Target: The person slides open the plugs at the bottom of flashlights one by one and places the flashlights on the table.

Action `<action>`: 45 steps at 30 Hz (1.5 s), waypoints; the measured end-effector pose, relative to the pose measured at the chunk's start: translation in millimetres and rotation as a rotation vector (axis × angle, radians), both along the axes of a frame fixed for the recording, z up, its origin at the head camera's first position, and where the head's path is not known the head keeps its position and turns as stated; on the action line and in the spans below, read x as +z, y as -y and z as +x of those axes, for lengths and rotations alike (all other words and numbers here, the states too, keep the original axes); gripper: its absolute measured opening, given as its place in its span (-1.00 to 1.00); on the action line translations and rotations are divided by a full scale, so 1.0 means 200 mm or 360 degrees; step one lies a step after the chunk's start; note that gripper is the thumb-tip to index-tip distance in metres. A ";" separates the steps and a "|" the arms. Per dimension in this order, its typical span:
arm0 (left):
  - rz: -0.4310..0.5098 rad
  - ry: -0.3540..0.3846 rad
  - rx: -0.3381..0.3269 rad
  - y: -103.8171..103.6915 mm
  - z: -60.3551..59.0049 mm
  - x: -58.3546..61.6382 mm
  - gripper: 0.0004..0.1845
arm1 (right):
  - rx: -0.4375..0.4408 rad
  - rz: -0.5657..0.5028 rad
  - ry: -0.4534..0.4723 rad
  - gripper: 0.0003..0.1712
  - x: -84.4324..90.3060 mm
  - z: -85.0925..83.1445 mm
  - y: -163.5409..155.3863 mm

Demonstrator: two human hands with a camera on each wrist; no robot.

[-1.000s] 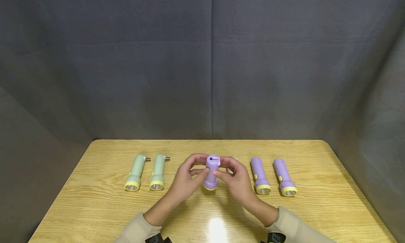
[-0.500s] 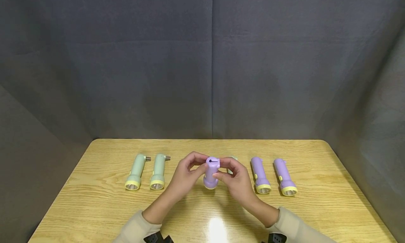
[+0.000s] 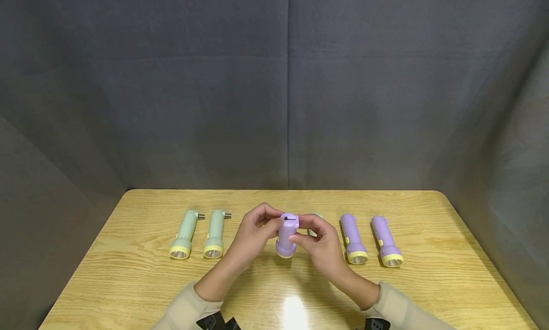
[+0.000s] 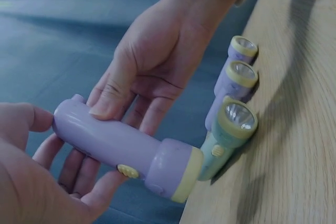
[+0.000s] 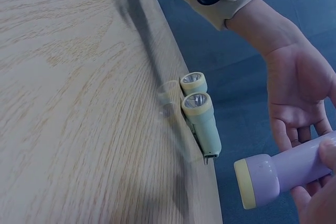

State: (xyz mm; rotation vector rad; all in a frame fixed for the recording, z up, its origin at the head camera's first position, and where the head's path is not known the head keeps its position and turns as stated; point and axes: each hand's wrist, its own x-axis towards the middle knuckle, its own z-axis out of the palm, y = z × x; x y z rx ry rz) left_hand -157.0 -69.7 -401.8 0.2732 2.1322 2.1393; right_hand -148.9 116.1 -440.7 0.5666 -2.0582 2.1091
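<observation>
While both hands cradle it above mid-table, the purple torch [image 3: 286, 235] hangs lens-down, tail up. Left hand [image 3: 253, 234] pinches the tail end, fingers curled behind; right hand [image 3: 319, 242] wraps the barrel, thumb on top. Looks light, rigid, smooth plastic, maybe a bit slippery: best gripped round the barrel, behind the flared yellow head. Two green torches [image 3: 197, 233] lie to the left, two purple ones [image 3: 371, 239] to the right on the table [image 3: 128, 282].
</observation>
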 end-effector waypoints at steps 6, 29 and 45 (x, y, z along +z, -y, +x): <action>0.0010 0.0147 0.0050 -0.01 0.00 0.02 -0.86 | 0.0006 -0.0004 0.0043 -0.64 -0.01 0.00 0.00; 0.0016 0.0196 0.0041 0.02 -0.03 0.02 -0.95 | 0.0000 -0.0030 0.0043 -0.63 -0.02 0.00 0.05; 0.0014 0.0158 0.0025 0.01 -0.03 0.04 -0.94 | -0.0046 0.0000 0.0043 -0.62 -0.01 0.01 0.05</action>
